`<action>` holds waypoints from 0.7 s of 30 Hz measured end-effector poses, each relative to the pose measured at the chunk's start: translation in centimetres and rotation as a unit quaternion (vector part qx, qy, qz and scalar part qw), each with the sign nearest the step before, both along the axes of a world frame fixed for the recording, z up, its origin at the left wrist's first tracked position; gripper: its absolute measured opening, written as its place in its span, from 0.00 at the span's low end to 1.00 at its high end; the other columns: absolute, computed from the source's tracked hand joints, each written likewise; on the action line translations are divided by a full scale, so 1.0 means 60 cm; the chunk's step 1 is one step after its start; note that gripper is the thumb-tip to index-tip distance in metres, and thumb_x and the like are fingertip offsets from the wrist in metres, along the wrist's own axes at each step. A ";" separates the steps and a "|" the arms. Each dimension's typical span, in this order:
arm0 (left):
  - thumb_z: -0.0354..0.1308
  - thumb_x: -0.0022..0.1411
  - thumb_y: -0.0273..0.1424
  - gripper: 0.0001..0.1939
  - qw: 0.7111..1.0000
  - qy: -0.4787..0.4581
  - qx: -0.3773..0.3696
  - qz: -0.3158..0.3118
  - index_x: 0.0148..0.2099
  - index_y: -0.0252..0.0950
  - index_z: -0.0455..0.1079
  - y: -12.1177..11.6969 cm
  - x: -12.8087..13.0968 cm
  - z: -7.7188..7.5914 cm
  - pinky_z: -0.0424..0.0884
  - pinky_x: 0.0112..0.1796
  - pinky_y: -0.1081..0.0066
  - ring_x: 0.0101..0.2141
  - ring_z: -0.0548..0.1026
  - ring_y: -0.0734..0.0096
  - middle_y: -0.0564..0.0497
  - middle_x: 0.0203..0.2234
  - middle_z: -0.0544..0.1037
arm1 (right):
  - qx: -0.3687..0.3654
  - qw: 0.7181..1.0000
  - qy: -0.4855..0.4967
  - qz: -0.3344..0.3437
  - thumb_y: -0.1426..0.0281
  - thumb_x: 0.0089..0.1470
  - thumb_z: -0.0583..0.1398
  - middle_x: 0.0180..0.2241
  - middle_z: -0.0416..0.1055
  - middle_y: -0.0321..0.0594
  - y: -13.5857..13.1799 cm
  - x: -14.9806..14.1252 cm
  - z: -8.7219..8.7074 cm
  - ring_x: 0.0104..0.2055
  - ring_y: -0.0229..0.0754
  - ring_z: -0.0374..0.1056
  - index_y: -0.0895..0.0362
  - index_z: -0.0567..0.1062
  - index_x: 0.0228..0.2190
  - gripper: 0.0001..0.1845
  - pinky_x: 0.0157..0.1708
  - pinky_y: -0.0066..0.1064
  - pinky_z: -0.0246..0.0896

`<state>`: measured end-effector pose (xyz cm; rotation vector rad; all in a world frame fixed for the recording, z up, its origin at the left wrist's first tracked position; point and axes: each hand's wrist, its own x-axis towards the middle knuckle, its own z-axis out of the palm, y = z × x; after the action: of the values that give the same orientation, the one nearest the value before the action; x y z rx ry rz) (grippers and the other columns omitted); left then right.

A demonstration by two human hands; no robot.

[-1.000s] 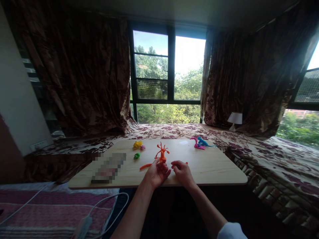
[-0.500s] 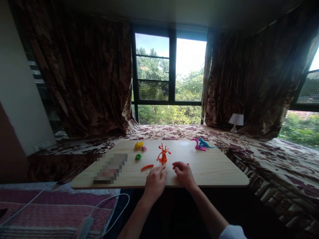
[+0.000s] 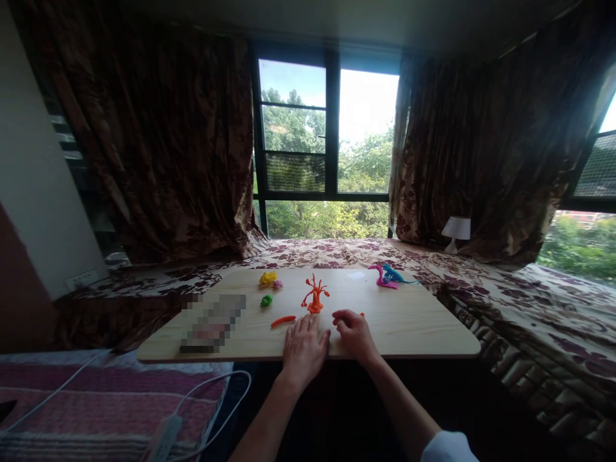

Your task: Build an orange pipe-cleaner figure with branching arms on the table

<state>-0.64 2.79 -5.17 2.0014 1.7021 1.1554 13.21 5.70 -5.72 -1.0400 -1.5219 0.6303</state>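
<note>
Holding the left hand (image 3: 304, 350) palm down over the table (image 3: 418, 333), with fingers a little spread, at six o'clock from the orange tree shape (image 3: 315, 303), upright in mid-table. Curling the right hand (image 3: 354, 332) at four o'clock; can't tell if pinching anything. See an orange strip (image 3: 283, 321) at eight, a green lump (image 3: 266, 300) at nine, a yellow lump (image 3: 267, 278) at ten, a pink shape (image 3: 380, 278) and blue shape (image 3: 393, 274) between two and three.

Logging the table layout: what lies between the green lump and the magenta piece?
In the head view, the orange branching figure stands upright between the green lump and the magenta piece.
</note>
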 end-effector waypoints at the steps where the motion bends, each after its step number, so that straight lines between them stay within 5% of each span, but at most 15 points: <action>1: 0.50 0.54 0.41 0.25 1.000 -0.003 0.002 -0.009 0.53 0.38 0.62 0.002 0.006 0.002 0.35 0.55 0.59 0.57 0.50 0.54 0.41 0.55 0.60 | -0.001 1.000 0.000 0.000 0.72 0.45 0.52 0.27 0.74 0.37 0.000 0.000 0.000 0.30 0.39 0.69 0.57 0.74 0.31 0.13 0.33 0.30 0.63; 8: 0.52 0.53 0.39 0.24 0.999 0.046 0.022 0.012 0.52 0.35 0.63 0.035 0.032 -0.002 0.38 0.54 0.54 0.55 0.53 0.49 0.37 0.54 0.59 | -0.004 1.000 0.006 0.001 0.72 0.45 0.52 0.28 0.74 0.38 0.003 0.003 -0.002 0.32 0.40 0.69 0.56 0.75 0.31 0.13 0.34 0.30 0.63; 14: 0.49 0.55 0.43 0.27 0.994 0.092 0.032 0.050 0.53 0.33 0.62 0.016 0.007 -0.012 0.40 0.54 0.55 0.54 0.54 0.49 0.36 0.53 0.61 | 0.002 1.000 -0.006 -0.002 0.72 0.45 0.52 0.27 0.73 0.37 0.001 0.002 -0.002 0.30 0.39 0.69 0.56 0.74 0.31 0.13 0.33 0.29 0.63; 21: 0.48 0.55 0.43 0.28 0.992 0.112 0.047 0.018 0.55 0.34 0.59 0.027 0.003 -0.015 0.42 0.54 0.55 0.56 0.53 0.51 0.38 0.56 0.58 | 0.005 1.000 -0.016 -0.003 0.73 0.45 0.52 0.27 0.73 0.37 0.003 0.002 -0.003 0.30 0.39 0.69 0.56 0.74 0.31 0.13 0.34 0.29 0.62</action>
<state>-0.44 4.39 -6.04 2.2413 1.8252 1.0762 13.34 5.89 -5.88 -1.0518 -1.5472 0.6036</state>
